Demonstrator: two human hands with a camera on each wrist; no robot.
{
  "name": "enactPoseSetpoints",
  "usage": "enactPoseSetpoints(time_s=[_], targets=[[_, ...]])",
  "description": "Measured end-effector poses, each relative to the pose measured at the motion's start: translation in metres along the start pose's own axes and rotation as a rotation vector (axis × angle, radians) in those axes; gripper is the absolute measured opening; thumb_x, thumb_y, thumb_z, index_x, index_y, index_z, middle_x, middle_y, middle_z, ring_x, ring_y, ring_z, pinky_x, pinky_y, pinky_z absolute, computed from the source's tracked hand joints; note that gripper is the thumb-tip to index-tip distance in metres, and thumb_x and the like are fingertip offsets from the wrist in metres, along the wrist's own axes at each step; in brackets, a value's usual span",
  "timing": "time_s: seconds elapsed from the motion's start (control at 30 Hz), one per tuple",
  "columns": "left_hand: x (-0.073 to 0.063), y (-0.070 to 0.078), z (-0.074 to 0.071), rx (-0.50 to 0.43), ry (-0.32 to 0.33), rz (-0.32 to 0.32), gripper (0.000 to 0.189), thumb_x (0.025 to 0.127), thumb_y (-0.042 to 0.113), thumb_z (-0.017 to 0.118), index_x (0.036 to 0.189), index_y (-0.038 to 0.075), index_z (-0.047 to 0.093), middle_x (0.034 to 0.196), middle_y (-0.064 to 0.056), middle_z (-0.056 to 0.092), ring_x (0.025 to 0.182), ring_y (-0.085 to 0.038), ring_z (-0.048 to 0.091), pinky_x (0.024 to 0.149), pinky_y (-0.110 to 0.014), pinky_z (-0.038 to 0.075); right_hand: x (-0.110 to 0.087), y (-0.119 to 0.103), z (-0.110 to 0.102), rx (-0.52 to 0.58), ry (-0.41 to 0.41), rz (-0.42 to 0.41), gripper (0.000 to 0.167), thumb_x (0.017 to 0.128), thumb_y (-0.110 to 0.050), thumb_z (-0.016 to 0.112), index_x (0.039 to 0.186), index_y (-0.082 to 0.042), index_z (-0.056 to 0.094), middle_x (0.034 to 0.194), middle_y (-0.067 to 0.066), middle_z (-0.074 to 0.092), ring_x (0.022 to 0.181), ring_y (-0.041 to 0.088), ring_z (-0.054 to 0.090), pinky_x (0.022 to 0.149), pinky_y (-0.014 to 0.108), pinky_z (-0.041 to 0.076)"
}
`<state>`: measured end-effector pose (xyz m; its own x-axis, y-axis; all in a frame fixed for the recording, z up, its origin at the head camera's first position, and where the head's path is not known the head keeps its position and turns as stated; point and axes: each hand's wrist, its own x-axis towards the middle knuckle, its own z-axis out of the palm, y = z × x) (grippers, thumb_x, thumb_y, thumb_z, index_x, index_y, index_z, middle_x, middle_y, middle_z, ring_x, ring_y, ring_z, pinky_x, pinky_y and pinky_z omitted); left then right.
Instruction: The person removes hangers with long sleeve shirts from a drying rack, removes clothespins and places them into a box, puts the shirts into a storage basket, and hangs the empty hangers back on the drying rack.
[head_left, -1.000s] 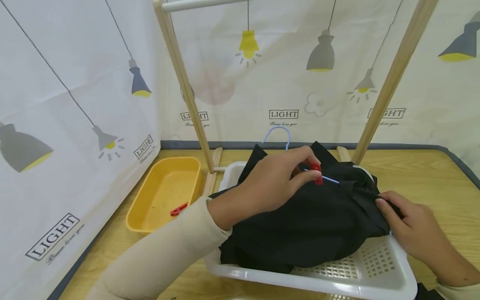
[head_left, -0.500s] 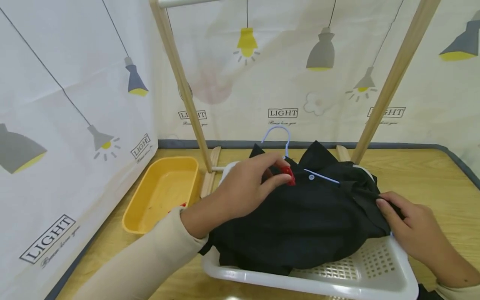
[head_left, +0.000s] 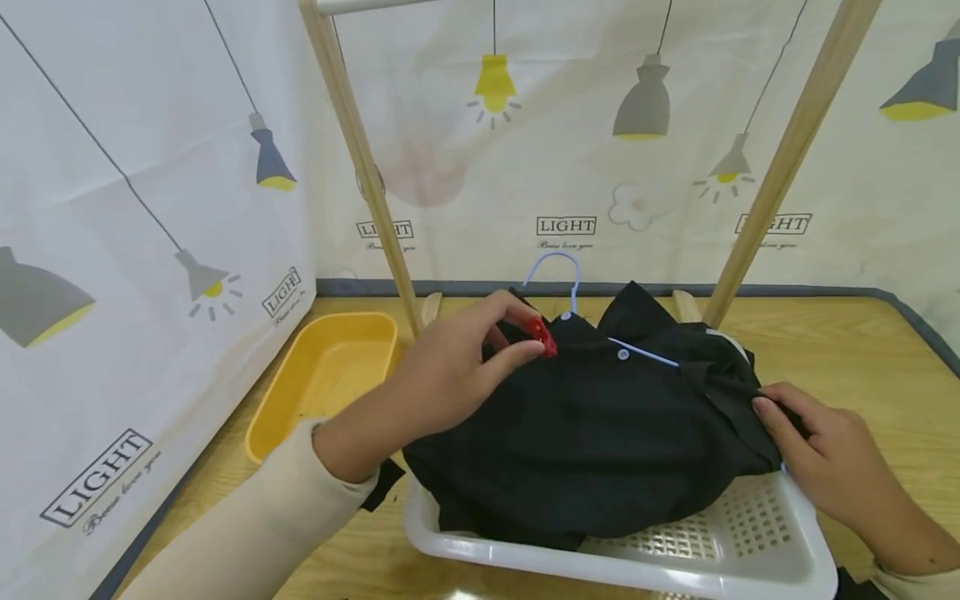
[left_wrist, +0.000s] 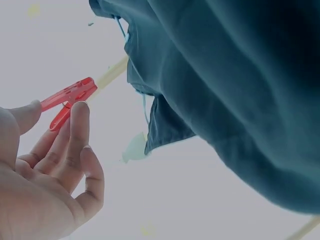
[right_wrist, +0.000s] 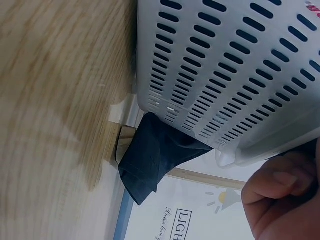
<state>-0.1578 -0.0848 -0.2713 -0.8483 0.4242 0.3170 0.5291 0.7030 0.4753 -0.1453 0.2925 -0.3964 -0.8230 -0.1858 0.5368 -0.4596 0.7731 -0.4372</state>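
Between thumb and fingertips my left hand (head_left: 450,367) pinches a red clothespin (head_left: 543,336), held above the left part of a black shirt (head_left: 600,450). In the left wrist view the clothespin (left_wrist: 72,97) is apart from the cloth. A light blue hanger (head_left: 576,275) pokes its hook out at the collar, and part of its arm shows near a button. On the right, my right hand (head_left: 832,450) grips a fold of the shirt at its edge. The shirt lies over a white slotted basket (head_left: 637,567); a dark flap of cloth (right_wrist: 150,155) hangs down its side in the right wrist view.
A yellow tray (head_left: 288,375) stands on the wooden table (head_left: 862,350) to the left, its right part hidden behind my left arm. Behind the basket rises a wooden rack, with a left post (head_left: 367,158) and a right post (head_left: 795,158).
My left hand has moved left with the red clothespin, away from the hanger's arm, uncovering the collar and buttons. My right hand keeps its hold on the cloth.
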Motion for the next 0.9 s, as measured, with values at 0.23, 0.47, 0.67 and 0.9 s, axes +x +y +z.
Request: enactPoseSetpoints(time_s=[0.23, 0.47, 0.67, 0.9], targets=[[-0.005, -0.011, -0.005, -0.004, 0.042, -0.019, 0.032, 0.092, 0.033, 0.073, 0.119, 0.02, 0.063, 0.112, 0.008, 0.071, 0.083, -0.005, 0.067, 0.065, -0.023, 0.053, -0.001, 0.0, 0.0, 0.002, -0.004, 0.009, 0.008, 0.097, -0.006, 0.06, 0.099, -0.01, 0.067, 0.079, 0.009, 0.07, 0.066, -0.01, 0.05, 0.055, 0.01, 0.037], [-0.011, -0.022, -0.01, 0.007, 0.097, -0.043, 0.037, 0.091, 0.033, 0.074, 0.123, 0.018, 0.065, 0.109, 0.005, 0.072, 0.08, -0.007, 0.068, 0.064, -0.023, 0.054, 0.001, 0.0, 0.0, 0.009, 0.007, 0.002, 0.008, 0.097, -0.006, 0.06, 0.098, -0.011, 0.067, 0.077, 0.007, 0.069, 0.064, -0.008, 0.049, 0.055, 0.012, 0.036], [-0.013, -0.031, -0.011, -0.035, 0.122, -0.07, 0.036, 0.091, 0.03, 0.074, 0.123, 0.016, 0.065, 0.108, 0.002, 0.072, 0.079, -0.01, 0.067, 0.065, -0.024, 0.055, 0.001, 0.001, 0.001, 0.022, 0.002, 0.002, 0.009, 0.097, -0.006, 0.06, 0.099, -0.012, 0.067, 0.077, 0.007, 0.068, 0.064, -0.007, 0.049, 0.055, 0.012, 0.036], [-0.018, -0.048, -0.005, -0.089, 0.152, -0.119, 0.033, 0.09, 0.028, 0.076, 0.118, 0.014, 0.066, 0.105, 0.0, 0.074, 0.079, -0.012, 0.069, 0.068, -0.026, 0.057, -0.001, 0.001, 0.002, 0.028, 0.009, -0.005, 0.01, 0.096, -0.005, 0.06, 0.098, -0.012, 0.067, 0.077, 0.007, 0.068, 0.065, -0.008, 0.05, 0.056, 0.012, 0.036]])
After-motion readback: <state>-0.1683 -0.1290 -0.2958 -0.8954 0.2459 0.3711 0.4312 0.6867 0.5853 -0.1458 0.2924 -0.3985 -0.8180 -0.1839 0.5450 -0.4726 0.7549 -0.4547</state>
